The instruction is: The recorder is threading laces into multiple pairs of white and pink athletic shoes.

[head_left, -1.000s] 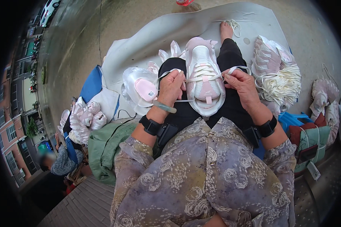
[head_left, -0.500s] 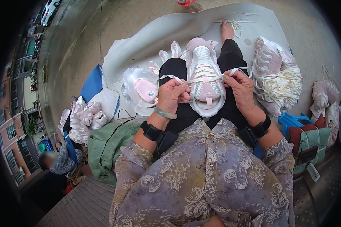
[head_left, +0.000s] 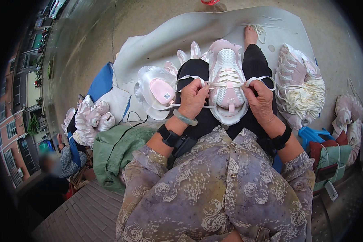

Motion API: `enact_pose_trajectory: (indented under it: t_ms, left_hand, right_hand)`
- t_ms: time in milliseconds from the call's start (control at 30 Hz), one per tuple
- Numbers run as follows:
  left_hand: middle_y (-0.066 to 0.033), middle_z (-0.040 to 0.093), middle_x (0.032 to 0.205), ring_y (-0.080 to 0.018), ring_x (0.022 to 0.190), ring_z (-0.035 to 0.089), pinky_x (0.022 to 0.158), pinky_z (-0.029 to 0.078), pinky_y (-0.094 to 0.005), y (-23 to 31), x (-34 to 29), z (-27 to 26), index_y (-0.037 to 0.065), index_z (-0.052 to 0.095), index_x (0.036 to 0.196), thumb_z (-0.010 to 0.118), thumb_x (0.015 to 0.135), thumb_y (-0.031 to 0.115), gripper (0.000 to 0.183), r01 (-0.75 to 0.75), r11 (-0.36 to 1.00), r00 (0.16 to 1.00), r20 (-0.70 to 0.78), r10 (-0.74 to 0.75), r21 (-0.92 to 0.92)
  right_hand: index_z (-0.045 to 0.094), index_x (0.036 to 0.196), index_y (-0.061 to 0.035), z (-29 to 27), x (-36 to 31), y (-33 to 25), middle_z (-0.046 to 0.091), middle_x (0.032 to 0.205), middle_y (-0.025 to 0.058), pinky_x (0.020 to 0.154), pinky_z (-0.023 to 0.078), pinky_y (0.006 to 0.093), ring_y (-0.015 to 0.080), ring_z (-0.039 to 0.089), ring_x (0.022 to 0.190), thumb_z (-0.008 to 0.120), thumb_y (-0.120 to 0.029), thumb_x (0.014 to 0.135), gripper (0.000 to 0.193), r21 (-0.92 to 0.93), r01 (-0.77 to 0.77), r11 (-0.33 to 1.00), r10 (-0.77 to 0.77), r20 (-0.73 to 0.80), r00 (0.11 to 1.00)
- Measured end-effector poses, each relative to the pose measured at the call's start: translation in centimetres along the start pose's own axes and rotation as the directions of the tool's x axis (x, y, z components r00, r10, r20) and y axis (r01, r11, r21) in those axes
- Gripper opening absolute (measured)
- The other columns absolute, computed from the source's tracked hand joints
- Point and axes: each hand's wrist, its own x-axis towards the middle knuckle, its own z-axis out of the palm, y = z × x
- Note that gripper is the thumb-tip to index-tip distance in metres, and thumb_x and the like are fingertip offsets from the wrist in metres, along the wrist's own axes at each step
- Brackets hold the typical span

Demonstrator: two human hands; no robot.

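Observation:
A pink and white sneaker upper (head_left: 225, 56) rests between my thighs, its toe pointing away from me. White shoelace (head_left: 218, 84) crosses it in rows and runs out to both sides near the collar. Just left of the shoe, my left hand (head_left: 192, 97) pinches one lace end, which loops outward. On the opposite side, my right hand (head_left: 261, 101) pinches the other end, with a loop hanging past the fingers. Both hands are closed and nearly level. A pale pink insole-shaped piece (head_left: 162, 91) lies in a clear plastic wrap (head_left: 145, 76) at the left.
To the right sit a stack of pink and white uppers (head_left: 287, 66), a bundle of cream laces (head_left: 304, 94) and a blue stool (head_left: 311, 136). A white sheet (head_left: 149, 50) spreads ahead. Wrapped uppers (head_left: 84, 121), green cloth (head_left: 113, 157) and another person (head_left: 72, 163) are leftward.
My hands have drawn closer to the shoe with the lace ends, and the lace now lies nearer its middle. The whole view has shifted slightly.

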Motion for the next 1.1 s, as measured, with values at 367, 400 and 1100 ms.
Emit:
enact_pose_trajectory:
  t_ms: [367, 400, 1100]
  left_hand:
    - [-0.0015, 0.054, 0.069, -0.0094, 0.06, 0.051, 0.054, 0.045, -0.0234, 0.7, 1.3, 0.7, 0.002, 0.052, 0.075, 0.056, 0.083, 0.009, 0.012, -0.149, 0.949, 0.988, -0.002, 0.155, 0.278]
    - [-0.0056, 0.053, 0.068, -0.0174, 0.06, 0.052, 0.055, 0.044, -0.0279, 1.4, 1.2, 0.9, 0.002, 0.052, 0.074, 0.056, 0.081, 0.008, 0.009, -0.344, 0.825, 0.926, 0.017, 0.376, 0.449]
    - [-0.0119, 0.057, 0.079, -0.0282, 0.07, 0.058, 0.061, 0.048, -0.0345, 0.8, -1.1, 1.1, 0.002, 0.056, 0.093, 0.067, 0.067, 0.015, 0.031, -0.536, 0.522, 0.771, 0.132, 0.623, 0.664]
  right_hand:
    - [0.051, 0.075, -0.002, -0.4, -0.4, 0.8, 0.048, 0.062, -0.0021, 0.05, 0.037, 0.0191, 0.0044, 0.042, 0.055, 0.064, -0.009, 0.08, 0.016, 0.187, -0.324, 0.927, 0.314, 0.082, 0.946]
    - [0.052, 0.076, -0.0021, -0.4, -0.4, 0.6, 0.048, 0.062, -0.0016, 0.05, 0.037, 0.0194, 0.0046, 0.042, 0.055, 0.064, -0.01, 0.081, 0.015, 0.184, -0.29, 0.939, 0.285, 0.053, 0.957]
    - [0.058, 0.072, -0.0113, 3.3, 2.0, -3.8, 0.05, 0.069, 0.0013, 0.064, 0.032, 0.0349, 0.0195, 0.052, 0.07, 0.065, -0.013, 0.065, 0.01, -0.307, 0.374, 0.875, -0.291, 0.284, 0.914]
